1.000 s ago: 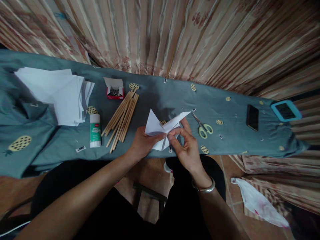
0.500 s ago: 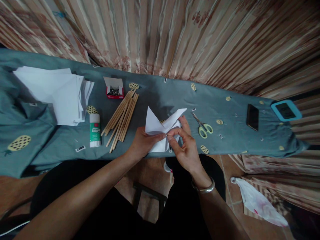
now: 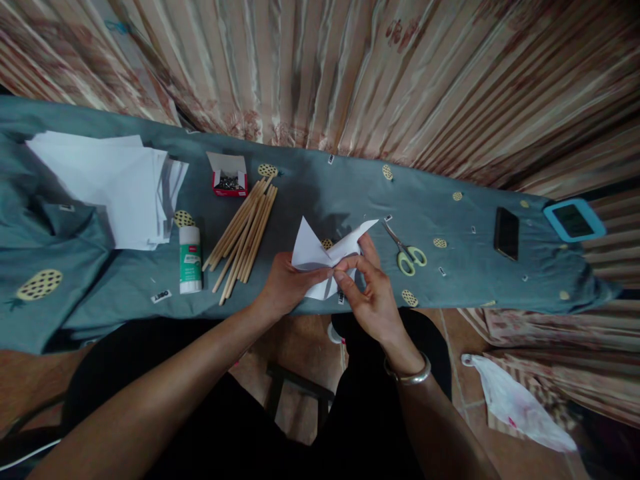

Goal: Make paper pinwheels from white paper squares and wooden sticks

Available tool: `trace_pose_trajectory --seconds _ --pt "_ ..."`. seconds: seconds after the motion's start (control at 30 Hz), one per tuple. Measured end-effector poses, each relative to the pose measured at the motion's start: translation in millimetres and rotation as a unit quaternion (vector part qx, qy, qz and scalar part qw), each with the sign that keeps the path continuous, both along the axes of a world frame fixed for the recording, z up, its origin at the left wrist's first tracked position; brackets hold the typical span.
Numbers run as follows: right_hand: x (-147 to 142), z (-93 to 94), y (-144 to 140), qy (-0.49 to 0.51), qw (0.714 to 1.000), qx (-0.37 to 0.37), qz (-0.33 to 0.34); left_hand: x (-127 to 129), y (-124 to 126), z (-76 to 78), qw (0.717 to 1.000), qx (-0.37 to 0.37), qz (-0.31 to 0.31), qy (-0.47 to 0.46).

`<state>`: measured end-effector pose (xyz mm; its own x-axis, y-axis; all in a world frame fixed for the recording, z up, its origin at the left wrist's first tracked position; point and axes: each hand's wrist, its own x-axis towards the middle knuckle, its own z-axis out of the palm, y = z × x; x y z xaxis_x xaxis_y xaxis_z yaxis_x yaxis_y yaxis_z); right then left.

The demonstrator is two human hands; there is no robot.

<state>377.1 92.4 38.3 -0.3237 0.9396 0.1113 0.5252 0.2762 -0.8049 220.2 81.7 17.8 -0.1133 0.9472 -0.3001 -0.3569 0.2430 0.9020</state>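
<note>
A white paper pinwheel (image 3: 309,248) with pointed, curved blades is held between my hands over the table's front edge. My left hand (image 3: 286,281) grips it from the left, thumb laid toward its centre. My right hand (image 3: 373,293) pinches at that centre with thumb and index finger, other fingers behind the paper. Whatever sits under the fingertips is too small to make out. To the right lie scissors (image 3: 407,255) with pale green handles. Left of my hands is a bundle of wooden sticks (image 3: 245,237).
A glue stick (image 3: 190,263) stands upright left of the sticks. Behind it are an open red box of small metal pieces (image 3: 230,183) and a stack of white paper (image 3: 120,193). A phone (image 3: 506,233) and a blue-framed device (image 3: 574,220) lie far right on the green cloth (image 3: 350,180).
The pinwheel has tilted slightly in my hands, its lower blade now showing less. Both hands keep nearly the same place, and the things on the table have not moved.
</note>
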Motion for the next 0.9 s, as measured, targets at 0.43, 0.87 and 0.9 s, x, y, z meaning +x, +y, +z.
trace_pose_trajectory --seconds 0.43,0.87,0.9 --pt "-0.9 2.7 0.4 0.005 1.000 0.007 -0.007 0.2 -0.1 -4.5 1.000 -0.005 0.007 -0.014" --pt "1.0 2.2 -0.6 0.007 1.000 -0.007 0.000 1.1 -0.4 -1.7 0.999 -0.030 0.011 -0.042" --pt "1.5 3.8 -0.7 0.006 1.000 -0.002 0.000 1.1 -0.2 -2.0 0.998 -0.036 0.013 -0.045"
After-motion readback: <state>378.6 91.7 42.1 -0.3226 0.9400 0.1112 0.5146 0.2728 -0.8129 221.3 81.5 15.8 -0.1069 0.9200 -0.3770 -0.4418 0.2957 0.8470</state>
